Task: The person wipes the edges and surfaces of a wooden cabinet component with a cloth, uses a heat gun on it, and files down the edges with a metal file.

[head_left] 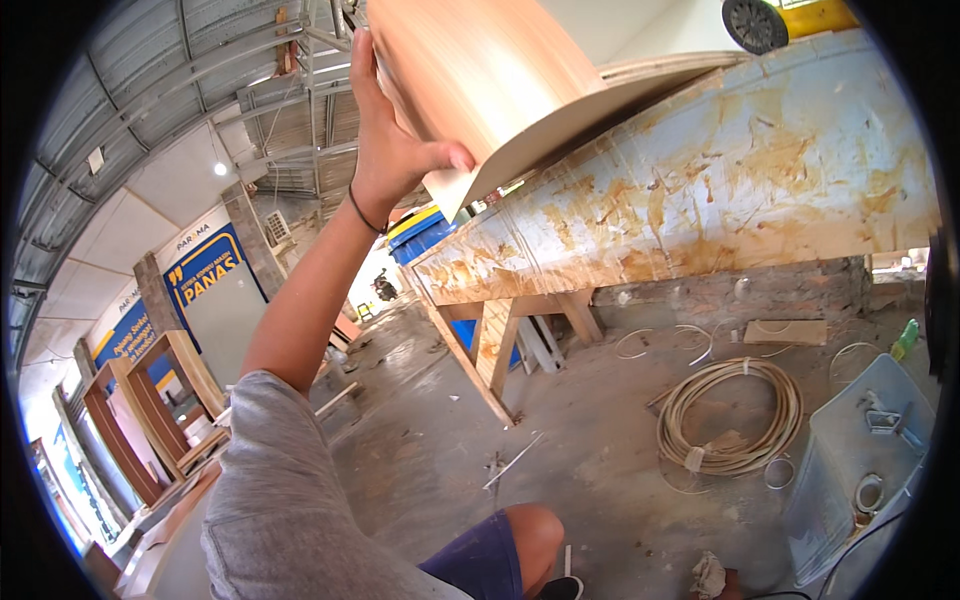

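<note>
A thin wood-grain sheet (480, 70) rises in a curve at the top of the head view, its pale lower edge bending toward the right. My left hand (395, 150) grips its near left corner, with the fingers stretched up along the side and the thumb pressed on the edge. The sheet lies partly over a workbench (690, 190) whose whitish side is smeared with brown stains. My right hand does not show. The far end of the sheet runs out of the picture.
A yellow tool with a round dark end (757, 24) rests on the bench's top right. On the floor below are a coiled hose (730, 415), a clear plastic bin (860, 450) and a small board (785, 332). Wooden frames (150, 410) stand at the left.
</note>
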A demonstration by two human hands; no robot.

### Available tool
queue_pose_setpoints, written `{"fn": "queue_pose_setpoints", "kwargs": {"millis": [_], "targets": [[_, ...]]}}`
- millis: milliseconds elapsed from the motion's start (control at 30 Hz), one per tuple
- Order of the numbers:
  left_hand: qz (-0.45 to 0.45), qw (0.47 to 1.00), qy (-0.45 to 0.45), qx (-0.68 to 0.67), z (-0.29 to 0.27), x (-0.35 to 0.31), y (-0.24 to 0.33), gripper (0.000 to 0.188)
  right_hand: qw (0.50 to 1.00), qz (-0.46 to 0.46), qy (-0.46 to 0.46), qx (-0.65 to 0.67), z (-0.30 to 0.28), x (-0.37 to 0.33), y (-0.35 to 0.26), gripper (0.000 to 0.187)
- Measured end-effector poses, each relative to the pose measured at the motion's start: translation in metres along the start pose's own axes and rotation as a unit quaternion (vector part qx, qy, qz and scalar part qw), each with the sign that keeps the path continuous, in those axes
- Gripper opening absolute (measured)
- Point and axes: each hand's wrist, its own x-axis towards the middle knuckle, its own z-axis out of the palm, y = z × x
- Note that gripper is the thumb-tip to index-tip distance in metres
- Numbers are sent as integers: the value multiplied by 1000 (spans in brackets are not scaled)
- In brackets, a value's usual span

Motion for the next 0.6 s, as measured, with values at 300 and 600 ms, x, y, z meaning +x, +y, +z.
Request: {"fn": "queue_pose_setpoints", "kwargs": {"millis": [300, 600], "targets": [[-106, 984, 101, -103, 39, -17, 13, 141, 999, -23, 19, 38, 2, 10, 5, 33], [-43, 996, 76, 31, 10, -16, -27, 121, 995, -9, 98, -34, -23, 11, -32, 34]]}}
